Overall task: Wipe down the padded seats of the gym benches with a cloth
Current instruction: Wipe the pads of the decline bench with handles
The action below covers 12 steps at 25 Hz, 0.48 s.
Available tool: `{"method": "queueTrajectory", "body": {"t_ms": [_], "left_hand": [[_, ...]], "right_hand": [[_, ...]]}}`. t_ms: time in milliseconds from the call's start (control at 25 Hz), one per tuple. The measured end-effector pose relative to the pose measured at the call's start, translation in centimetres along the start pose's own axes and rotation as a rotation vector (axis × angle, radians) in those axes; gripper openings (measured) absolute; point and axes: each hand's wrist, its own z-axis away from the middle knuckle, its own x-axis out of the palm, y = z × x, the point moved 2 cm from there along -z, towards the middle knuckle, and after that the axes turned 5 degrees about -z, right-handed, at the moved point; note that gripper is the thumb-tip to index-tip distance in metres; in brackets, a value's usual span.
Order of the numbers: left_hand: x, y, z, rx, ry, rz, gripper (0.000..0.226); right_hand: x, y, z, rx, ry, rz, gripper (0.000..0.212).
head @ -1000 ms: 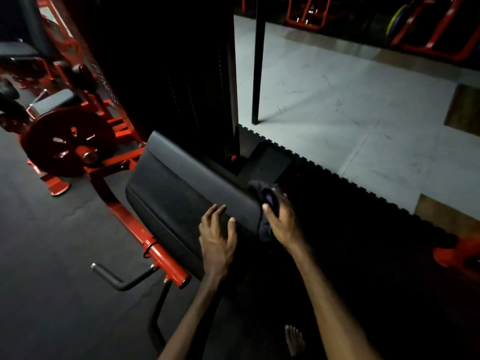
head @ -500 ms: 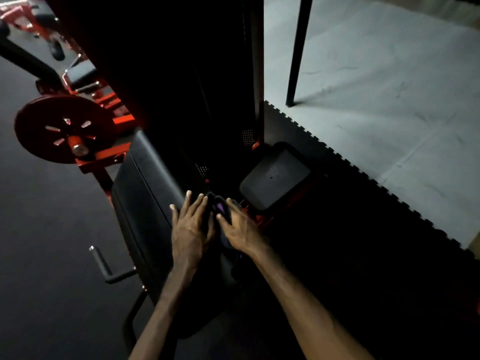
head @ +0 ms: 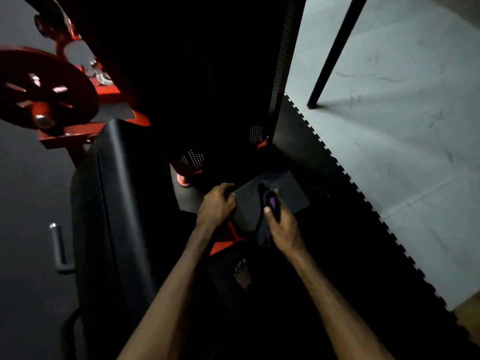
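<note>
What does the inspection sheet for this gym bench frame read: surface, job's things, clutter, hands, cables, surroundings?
Surface: small seat pad, dark, dim light.
Job's things: dark cloth draped over the seat pad; long back pad to its left.
Clutter: nothing seen.
Hands: left hand grips the seat pad's edge; right hand holds the cloth.
Cables: nothing seen.
Surroundings: red weight plate, black pole, pale floor, bare foot.

Dim room. Dark rubber floor lies left of the fingers, pale grey floor to their right. A black post stands beyond on the pale part, and a red weight plate sits far left.
</note>
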Motion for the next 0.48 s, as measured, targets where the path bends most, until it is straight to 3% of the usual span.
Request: {"method": "queueTrajectory", "body": {"t_ms": [80,200,400,480], "left_hand": [[5.2,-1.0,-4.4,-0.108,0.068,0.07,0.055],[12.9,-4.2,-8.4,-0.272,0.171,0.179,0.06],[23.5,-11.1,-9.6,-0.548,0.108,0.247,0.081],[25.9,-11.7,-9.9,-0.573,0.216,0.284,0.084]], "right_hand": [[-2.6,3.3,-5.7,-0.177,0.043,0.21,0.063],[-5.0,8.8,-13.5,-0.367,0.013,0.581,0.071],[-5.2,16.6,-20.1,-0.358,-0.273,1.154,0.104],[-5.1,18.0,-21.3,-0.383,-0.267,1.259,0.106]]}}
